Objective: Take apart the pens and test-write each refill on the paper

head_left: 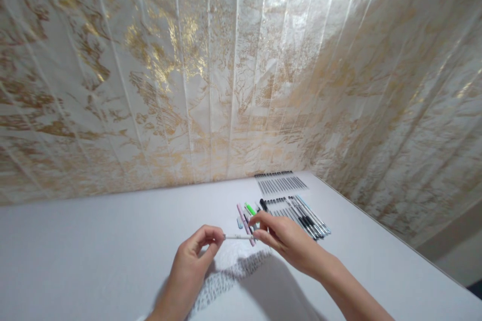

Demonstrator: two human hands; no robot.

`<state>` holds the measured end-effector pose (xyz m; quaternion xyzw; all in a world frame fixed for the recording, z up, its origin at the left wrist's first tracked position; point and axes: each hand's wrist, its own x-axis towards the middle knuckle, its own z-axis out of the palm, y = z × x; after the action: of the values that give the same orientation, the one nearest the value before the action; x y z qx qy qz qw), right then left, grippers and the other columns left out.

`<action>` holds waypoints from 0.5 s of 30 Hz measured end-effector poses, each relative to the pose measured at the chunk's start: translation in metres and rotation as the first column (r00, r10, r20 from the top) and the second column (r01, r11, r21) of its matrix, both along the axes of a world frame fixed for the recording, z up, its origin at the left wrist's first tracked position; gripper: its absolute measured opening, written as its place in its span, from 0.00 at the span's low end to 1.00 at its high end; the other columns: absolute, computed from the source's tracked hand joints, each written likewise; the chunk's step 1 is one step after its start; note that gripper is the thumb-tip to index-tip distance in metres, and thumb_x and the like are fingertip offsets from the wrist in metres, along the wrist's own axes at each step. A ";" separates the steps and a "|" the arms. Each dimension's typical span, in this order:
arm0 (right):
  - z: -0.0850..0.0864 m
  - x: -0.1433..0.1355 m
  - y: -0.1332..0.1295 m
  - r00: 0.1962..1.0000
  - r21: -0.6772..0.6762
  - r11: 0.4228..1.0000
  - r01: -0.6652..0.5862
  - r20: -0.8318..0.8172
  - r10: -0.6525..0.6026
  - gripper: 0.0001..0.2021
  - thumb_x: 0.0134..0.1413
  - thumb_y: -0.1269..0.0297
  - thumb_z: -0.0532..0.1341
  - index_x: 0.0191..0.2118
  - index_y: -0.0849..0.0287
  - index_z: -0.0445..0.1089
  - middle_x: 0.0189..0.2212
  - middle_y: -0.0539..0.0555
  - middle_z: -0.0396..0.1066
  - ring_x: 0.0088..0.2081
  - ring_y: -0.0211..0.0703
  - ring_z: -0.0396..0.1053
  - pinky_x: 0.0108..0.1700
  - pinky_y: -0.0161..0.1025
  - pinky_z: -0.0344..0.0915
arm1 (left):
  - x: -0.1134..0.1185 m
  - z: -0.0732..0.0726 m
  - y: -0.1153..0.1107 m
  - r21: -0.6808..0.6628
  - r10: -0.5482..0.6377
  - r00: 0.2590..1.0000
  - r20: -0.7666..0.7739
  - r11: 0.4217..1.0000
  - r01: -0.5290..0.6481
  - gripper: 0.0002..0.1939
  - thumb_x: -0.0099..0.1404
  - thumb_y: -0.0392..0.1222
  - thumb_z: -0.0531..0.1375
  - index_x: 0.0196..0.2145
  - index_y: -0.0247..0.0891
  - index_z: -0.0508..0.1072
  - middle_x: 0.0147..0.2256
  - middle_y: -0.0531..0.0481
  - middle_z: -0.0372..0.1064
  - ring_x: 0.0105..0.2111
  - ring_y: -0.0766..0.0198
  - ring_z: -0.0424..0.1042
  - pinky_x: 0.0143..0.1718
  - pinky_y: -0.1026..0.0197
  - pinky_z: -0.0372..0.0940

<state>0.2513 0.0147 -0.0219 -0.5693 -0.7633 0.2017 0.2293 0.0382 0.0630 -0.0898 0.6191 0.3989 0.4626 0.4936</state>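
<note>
A slim white pen (238, 236) is held level above the table, stretched between both hands. My left hand (196, 256) pinches its left end between thumb and fingertips. At the other end, my right hand (282, 236) has its thumb and index finger close around the tip; whether they press on it is hard to tell. Below the hands lies a white sheet (222, 286) with dark handwriting. Just behind the pen are a pink pen (241, 212), a green pen (250, 208) and a small bluish item (239, 222), partly beside my right hand.
A row of thin dark pens (280, 183) lies at the back of the white table (94, 251). Nearer, several black, clear and light-blue pens (311, 218) lie side by side, right of my right hand. A gold-patterned wall covering (188, 85) rises behind the table.
</note>
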 end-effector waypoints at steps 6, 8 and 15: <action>-0.004 0.000 0.001 0.984 0.032 0.999 0.022 -0.177 -0.015 0.03 0.57 0.69 0.60 0.36 0.57 0.63 0.23 0.44 0.64 0.26 0.35 0.60 0.29 0.30 0.54 | 0.002 -0.001 -0.002 -0.048 -0.018 1.000 -0.023 0.999 0.017 0.08 0.55 0.46 0.61 0.31 0.40 0.71 0.31 0.52 0.72 0.35 0.59 0.71 0.39 0.62 0.63; -0.005 -0.002 0.003 0.982 0.065 0.997 0.039 -0.189 -0.026 0.03 0.58 0.70 0.59 0.33 0.57 0.63 0.23 0.45 0.64 0.26 0.35 0.60 0.29 0.31 0.53 | 0.001 0.001 -0.003 -0.088 -0.046 0.999 -0.001 0.995 0.046 0.12 0.57 0.51 0.61 0.34 0.40 0.71 0.33 0.52 0.72 0.38 0.59 0.70 0.39 0.62 0.63; -0.005 -0.005 0.004 0.981 0.155 0.987 0.029 -0.193 0.001 0.05 0.59 0.67 0.58 0.31 0.57 0.64 0.27 0.48 0.65 0.28 0.37 0.60 0.31 0.31 0.55 | -0.001 -0.004 -0.003 -0.121 -0.115 0.990 -0.084 0.987 0.105 0.25 0.64 0.62 0.50 0.27 0.38 0.69 0.25 0.55 0.63 0.27 0.64 0.60 0.30 0.64 0.56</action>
<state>0.2464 0.0192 -0.0272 -0.5326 -0.7470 0.1934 0.3478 0.0372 0.0601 -0.0941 0.6309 0.4122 0.3820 0.5349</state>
